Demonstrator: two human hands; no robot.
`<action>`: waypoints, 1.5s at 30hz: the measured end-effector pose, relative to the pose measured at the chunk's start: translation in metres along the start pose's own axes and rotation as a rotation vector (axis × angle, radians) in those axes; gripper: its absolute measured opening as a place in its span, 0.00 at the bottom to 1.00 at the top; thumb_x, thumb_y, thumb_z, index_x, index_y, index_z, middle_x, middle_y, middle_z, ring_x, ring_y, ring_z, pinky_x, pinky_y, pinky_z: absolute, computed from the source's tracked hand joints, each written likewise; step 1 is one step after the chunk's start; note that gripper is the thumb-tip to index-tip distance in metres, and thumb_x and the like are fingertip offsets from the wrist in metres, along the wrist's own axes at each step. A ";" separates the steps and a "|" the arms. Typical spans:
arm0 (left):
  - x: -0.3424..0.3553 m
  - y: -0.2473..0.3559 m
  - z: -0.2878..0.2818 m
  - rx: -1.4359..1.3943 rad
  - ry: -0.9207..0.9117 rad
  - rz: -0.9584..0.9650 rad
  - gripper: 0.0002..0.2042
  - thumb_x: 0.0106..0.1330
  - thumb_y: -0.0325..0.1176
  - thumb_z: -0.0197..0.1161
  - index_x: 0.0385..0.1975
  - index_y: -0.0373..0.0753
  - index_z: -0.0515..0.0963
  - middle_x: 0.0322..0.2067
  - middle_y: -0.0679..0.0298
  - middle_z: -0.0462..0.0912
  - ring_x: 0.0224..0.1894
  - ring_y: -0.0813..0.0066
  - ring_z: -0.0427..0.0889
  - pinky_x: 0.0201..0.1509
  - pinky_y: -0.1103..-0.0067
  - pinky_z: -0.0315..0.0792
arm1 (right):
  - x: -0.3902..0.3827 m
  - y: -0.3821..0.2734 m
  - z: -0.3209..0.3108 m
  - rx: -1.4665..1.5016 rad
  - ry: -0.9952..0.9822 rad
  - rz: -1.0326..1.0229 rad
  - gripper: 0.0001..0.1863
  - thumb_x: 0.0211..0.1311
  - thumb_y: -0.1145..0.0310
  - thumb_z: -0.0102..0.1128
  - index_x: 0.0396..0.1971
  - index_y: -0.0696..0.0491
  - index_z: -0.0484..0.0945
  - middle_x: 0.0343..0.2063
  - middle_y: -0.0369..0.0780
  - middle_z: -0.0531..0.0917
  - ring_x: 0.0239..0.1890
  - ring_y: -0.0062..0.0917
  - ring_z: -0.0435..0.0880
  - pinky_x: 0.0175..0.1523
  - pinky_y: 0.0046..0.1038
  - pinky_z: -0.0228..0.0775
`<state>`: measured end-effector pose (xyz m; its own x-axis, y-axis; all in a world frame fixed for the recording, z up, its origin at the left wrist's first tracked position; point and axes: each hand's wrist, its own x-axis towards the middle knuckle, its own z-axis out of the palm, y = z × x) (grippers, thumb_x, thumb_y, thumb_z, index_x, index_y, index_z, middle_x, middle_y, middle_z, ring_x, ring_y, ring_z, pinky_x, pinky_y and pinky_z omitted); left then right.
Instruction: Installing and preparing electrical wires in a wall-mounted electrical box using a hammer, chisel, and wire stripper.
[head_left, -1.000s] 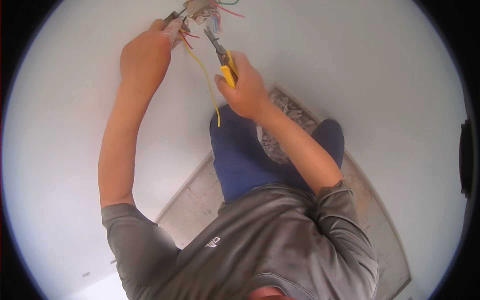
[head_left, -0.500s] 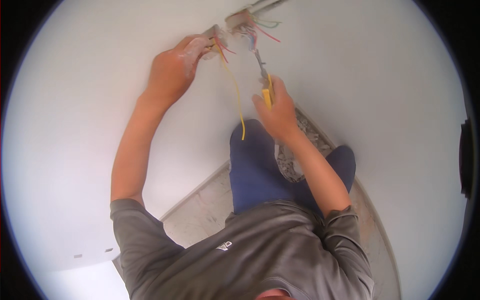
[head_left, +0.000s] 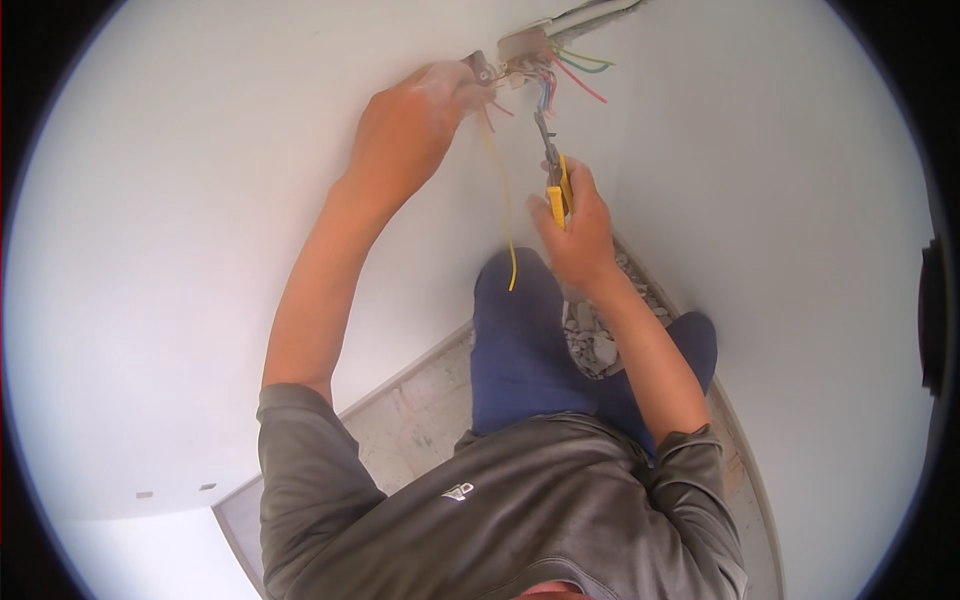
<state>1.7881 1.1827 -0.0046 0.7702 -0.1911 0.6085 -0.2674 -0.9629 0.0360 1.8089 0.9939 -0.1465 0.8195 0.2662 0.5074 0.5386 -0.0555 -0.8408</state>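
Note:
My left hand (head_left: 415, 125) is raised to a small opening with a grey box (head_left: 480, 66) in the white wall. Its bent fingers pinch wires there, though the fingertips are partly hidden. Short red wires (head_left: 499, 112) and a long yellow wire (head_left: 509, 215) come out below them; the yellow one dangles toward my knee. My right hand (head_left: 580, 220) grips pliers with yellow handles (head_left: 556, 200), their dark, slim jaws pointing up. The jaw tips are at or close to the ends of a blue and red wire bundle (head_left: 547, 90) from a second wall box (head_left: 523, 45).
Loose red and green wires (head_left: 585, 66) stick out right of the second box, below a pale conduit (head_left: 590, 14) in a wall groove. My knees in blue trousers (head_left: 515, 340) face the wall corner. Rubble (head_left: 596, 342) lies on the floor between them.
The whole view has shifted, so boxes and hands appear farther right. My left hand has come in closer over its box and wires. The pliers stay by the blue and red bundle.

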 end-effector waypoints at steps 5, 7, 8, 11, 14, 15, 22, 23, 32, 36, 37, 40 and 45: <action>-0.004 -0.003 -0.001 -0.003 -0.016 -0.045 0.11 0.70 0.38 0.64 0.45 0.39 0.78 0.33 0.62 0.86 0.22 0.74 0.80 0.30 0.76 0.75 | -0.005 0.000 0.006 0.030 0.000 -0.030 0.24 0.60 0.67 0.64 0.54 0.57 0.70 0.32 0.42 0.77 0.31 0.30 0.78 0.40 0.32 0.73; -0.007 -0.005 -0.002 -0.008 0.011 -0.016 0.12 0.70 0.39 0.64 0.45 0.39 0.78 0.32 0.62 0.86 0.22 0.75 0.80 0.30 0.76 0.75 | -0.007 0.000 0.006 0.021 -0.006 -0.028 0.24 0.60 0.67 0.64 0.54 0.58 0.69 0.32 0.42 0.77 0.31 0.31 0.78 0.40 0.32 0.73; -0.007 -0.006 -0.002 -0.018 -0.013 -0.042 0.11 0.70 0.38 0.64 0.45 0.39 0.78 0.31 0.63 0.86 0.21 0.75 0.80 0.29 0.76 0.74 | -0.007 0.001 0.006 0.015 0.002 -0.038 0.24 0.60 0.67 0.64 0.54 0.58 0.69 0.32 0.42 0.77 0.31 0.31 0.78 0.40 0.32 0.73; -0.009 -0.005 -0.009 -0.065 -0.102 -0.121 0.10 0.70 0.37 0.63 0.45 0.40 0.78 0.29 0.63 0.85 0.21 0.76 0.80 0.28 0.77 0.74 | -0.006 0.001 0.006 0.007 0.012 -0.056 0.24 0.61 0.67 0.64 0.54 0.58 0.69 0.32 0.42 0.77 0.31 0.30 0.78 0.40 0.32 0.73; -0.008 -0.007 -0.011 -0.092 -0.146 -0.180 0.09 0.70 0.36 0.63 0.45 0.39 0.79 0.27 0.64 0.84 0.20 0.78 0.79 0.26 0.79 0.73 | -0.006 -0.001 0.006 0.004 0.008 -0.058 0.23 0.61 0.67 0.63 0.54 0.57 0.70 0.32 0.42 0.77 0.31 0.30 0.78 0.40 0.31 0.73; -0.008 -0.008 -0.010 -0.083 -0.125 -0.183 0.09 0.70 0.35 0.62 0.44 0.39 0.79 0.26 0.64 0.83 0.20 0.79 0.79 0.25 0.80 0.73 | -0.005 -0.002 0.005 0.002 0.005 -0.054 0.23 0.60 0.67 0.63 0.54 0.57 0.70 0.32 0.42 0.77 0.31 0.30 0.78 0.40 0.31 0.73; -0.010 0.002 -0.015 -0.225 -0.112 -0.327 0.08 0.71 0.32 0.59 0.42 0.38 0.82 0.21 0.64 0.81 0.19 0.82 0.77 0.24 0.81 0.73 | -0.006 -0.003 0.008 0.044 -0.016 -0.028 0.23 0.60 0.66 0.63 0.54 0.57 0.70 0.32 0.42 0.77 0.31 0.30 0.79 0.41 0.31 0.73; -0.013 0.001 -0.017 -0.297 -0.112 -0.356 0.08 0.71 0.33 0.58 0.42 0.38 0.82 0.20 0.65 0.81 0.18 0.82 0.76 0.24 0.81 0.72 | -0.005 -0.002 0.009 0.032 -0.002 -0.049 0.23 0.60 0.67 0.63 0.54 0.57 0.70 0.32 0.42 0.77 0.31 0.31 0.79 0.41 0.31 0.73; -0.010 -0.009 0.006 -0.119 0.144 -0.105 0.09 0.71 0.35 0.60 0.41 0.38 0.81 0.20 0.64 0.81 0.16 0.81 0.75 0.23 0.80 0.69 | 0.007 -0.013 0.010 -0.012 0.008 -0.050 0.23 0.60 0.67 0.63 0.54 0.57 0.70 0.35 0.45 0.79 0.35 0.36 0.81 0.44 0.35 0.74; -0.014 -0.007 0.008 -0.159 0.147 -0.178 0.08 0.72 0.34 0.59 0.42 0.38 0.80 0.20 0.65 0.81 0.15 0.81 0.74 0.23 0.80 0.69 | 0.016 -0.007 0.007 -0.054 0.011 -0.013 0.23 0.60 0.66 0.63 0.53 0.57 0.70 0.38 0.47 0.81 0.38 0.39 0.82 0.46 0.36 0.75; -0.017 -0.005 0.006 -0.160 0.146 -0.179 0.08 0.72 0.34 0.59 0.42 0.38 0.80 0.20 0.65 0.81 0.15 0.81 0.74 0.23 0.80 0.69 | 0.018 -0.005 0.006 -0.054 0.011 -0.011 0.23 0.60 0.66 0.63 0.53 0.57 0.70 0.38 0.47 0.81 0.38 0.39 0.82 0.46 0.36 0.75; -0.020 0.006 -0.007 -0.321 -0.043 -0.417 0.08 0.71 0.34 0.55 0.41 0.38 0.78 0.27 0.56 0.84 0.23 0.60 0.83 0.34 0.68 0.76 | 0.020 -0.004 0.007 -0.039 -0.009 0.014 0.24 0.61 0.66 0.64 0.56 0.56 0.70 0.35 0.43 0.79 0.36 0.31 0.79 0.47 0.30 0.72; -0.023 0.000 -0.007 -0.301 -0.008 -0.367 0.08 0.71 0.35 0.56 0.40 0.39 0.79 0.27 0.55 0.84 0.22 0.61 0.83 0.33 0.68 0.76 | 0.024 -0.009 0.014 -0.052 -0.061 0.046 0.25 0.61 0.66 0.64 0.56 0.56 0.70 0.37 0.44 0.80 0.39 0.34 0.81 0.48 0.32 0.73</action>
<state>1.7663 1.1880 -0.0128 0.8494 0.1484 0.5064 -0.1318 -0.8696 0.4759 1.8205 1.0138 -0.1292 0.8312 0.3205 0.4542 0.5110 -0.1187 -0.8514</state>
